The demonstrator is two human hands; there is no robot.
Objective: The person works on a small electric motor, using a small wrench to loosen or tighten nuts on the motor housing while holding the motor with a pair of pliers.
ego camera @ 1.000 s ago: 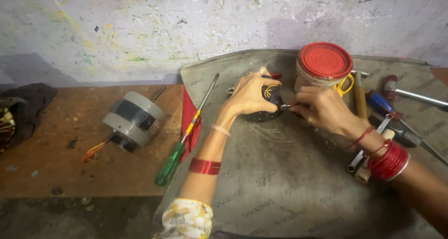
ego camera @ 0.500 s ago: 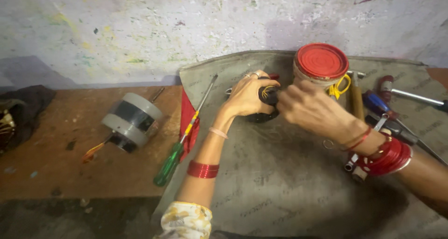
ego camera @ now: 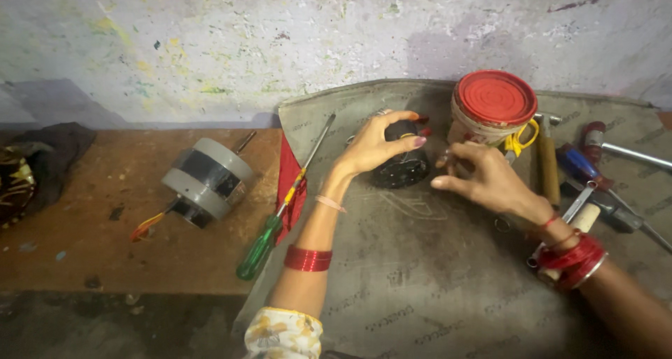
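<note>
— What lies at the left end of the wooden bench [ego camera: 140, 261]?
— A grey cylindrical motor [ego camera: 206, 182]; a green-handled screwdriver [ego camera: 280, 208] crosses the grey mat's [ego camera: 420, 289] left edge.
— And the hands?
— The left hand [ego camera: 374, 145] grips a small black round part [ego camera: 402, 164] near the mat's far edge. The right hand [ego camera: 483, 180] hovers just beside it, fingers loosely curled, holding nothing visible, below a red-lidded tin [ego camera: 493, 107].

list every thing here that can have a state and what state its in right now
left hand: curled over the black round part, gripping it
right hand: fingers spread, beside the part, apart from it
black round part: lying on the grey mat
red-lidded tub: upright, lid on
green-handled screwdriver: lying flat, untouched
grey motor: on its side on the bench
tools at right: lying loose
</note>
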